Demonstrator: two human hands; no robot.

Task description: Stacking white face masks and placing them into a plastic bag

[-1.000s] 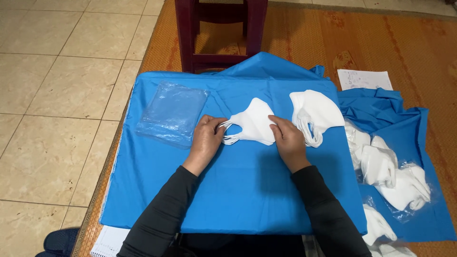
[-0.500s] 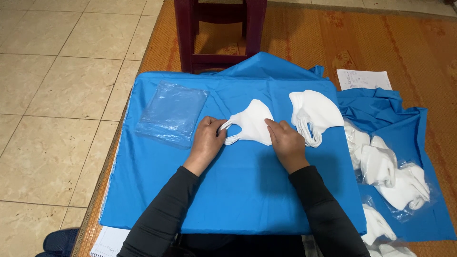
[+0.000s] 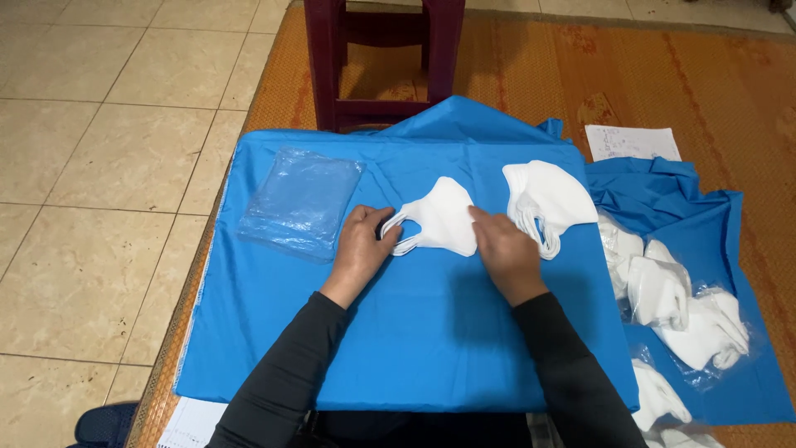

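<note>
White mask pinned by both hands (blue cloth beneath).

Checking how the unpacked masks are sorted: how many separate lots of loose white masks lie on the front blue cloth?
2: one small stack held between the left hand and right hand, and a pile just to its right. Layers within each may be hidden.

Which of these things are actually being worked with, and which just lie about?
In hand: small stack of white fabric face masks, left hand, right hand, blue cloth.
Lying about: clear plastic bags, second mask pile, bagged masks, dark red wooden stool, white paper sheet.
</note>
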